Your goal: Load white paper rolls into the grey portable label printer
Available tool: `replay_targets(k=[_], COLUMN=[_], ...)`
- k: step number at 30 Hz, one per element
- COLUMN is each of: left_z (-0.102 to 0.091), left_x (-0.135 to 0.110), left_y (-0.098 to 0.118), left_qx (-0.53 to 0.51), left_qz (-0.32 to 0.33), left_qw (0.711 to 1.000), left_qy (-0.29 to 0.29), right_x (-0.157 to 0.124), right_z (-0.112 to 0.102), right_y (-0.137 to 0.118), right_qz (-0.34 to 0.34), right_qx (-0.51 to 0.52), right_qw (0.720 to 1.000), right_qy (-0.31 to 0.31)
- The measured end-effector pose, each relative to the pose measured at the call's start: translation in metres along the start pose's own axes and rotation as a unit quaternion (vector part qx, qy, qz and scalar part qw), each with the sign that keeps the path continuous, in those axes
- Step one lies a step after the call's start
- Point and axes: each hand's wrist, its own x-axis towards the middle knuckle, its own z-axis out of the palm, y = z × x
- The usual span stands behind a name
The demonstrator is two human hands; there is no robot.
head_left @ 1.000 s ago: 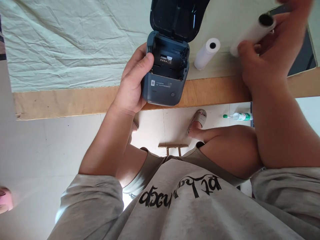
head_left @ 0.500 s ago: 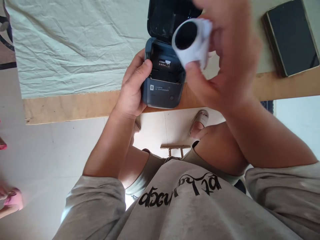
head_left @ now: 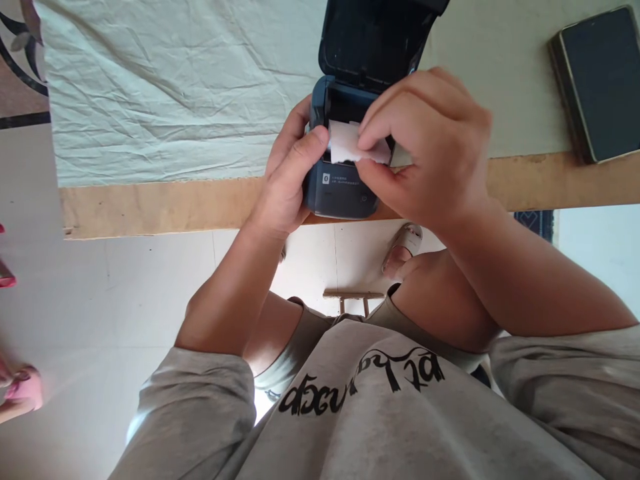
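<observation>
A dark blue portable label printer (head_left: 343,193) is at the table's front edge, its black lid (head_left: 375,43) swung up. My left hand (head_left: 293,167) grips the printer's left side, with the thumb on the rim of the paper bay. In the bay lies a white paper roll (head_left: 345,139), its torn end lying toward the front. My right hand (head_left: 425,140) pinches the paper between thumb and forefinger and covers the right part of the bay. How deep the roll sits is hidden by the fingers.
A phone (head_left: 600,87) lies at the right on what looks like a thicker dark object. Pale green cloth (head_left: 175,93) covers the table behind its bare wooden edge (head_left: 165,208). Another person's foot in a pink shoe (head_left: 27,388) shows at the lower left.
My right hand has brought the paper roll down and left, from above the printer into its bay. The printer and my left hand appear slightly farther right in the view.
</observation>
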Motion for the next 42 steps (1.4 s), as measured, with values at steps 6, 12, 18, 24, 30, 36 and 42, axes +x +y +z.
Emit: replay_targets(k=[6, 12, 18, 24, 30, 36, 42], left_z=[-0.014, -0.011, -0.016, -0.011, -0.002, 0.004, -0.008], left_x=[0.004, 0.003, 0.004, 0.001, -0.001, -0.002, 0.003], left_y=[-0.002, 0.002, 0.000, -0.001, 0.003, -0.001, -0.004], left_qx=[0.029, 0.025, 0.035, 0.044, 0.075, 0.046, 0.012], left_qz=[-0.009, -0.042, -0.035, -0.004, -0.034, -0.002, 0.023], left_qw=[0.998, 0.998, 0.997, 0.998, 0.997, 0.999, 0.997], left_qy=[-0.048, -0.039, -0.055, -0.042, -0.014, -0.007, -0.068], right_x=[-0.006, 0.002, 0.000, -0.012, -0.016, -0.012, -0.010], right_z=[-0.010, -0.021, -0.027, -0.021, -0.006, -0.004, -0.004], right_y=[0.005, 0.023, 0.003, 0.000, 0.008, 0.010, 0.007], right_qz=[-0.062, 0.023, 0.075, 0.066, 0.065, 0.065, 0.063], right_qx=[0.033, 0.042, 0.128, 0.129, 0.159, 0.202, 0.200], right_qw=[0.997, 0.996, 0.979, 0.989, 0.984, 0.976, 0.976], right_qy=[0.023, 0.074, 0.141, -0.001, -0.043, -0.053, -0.054])
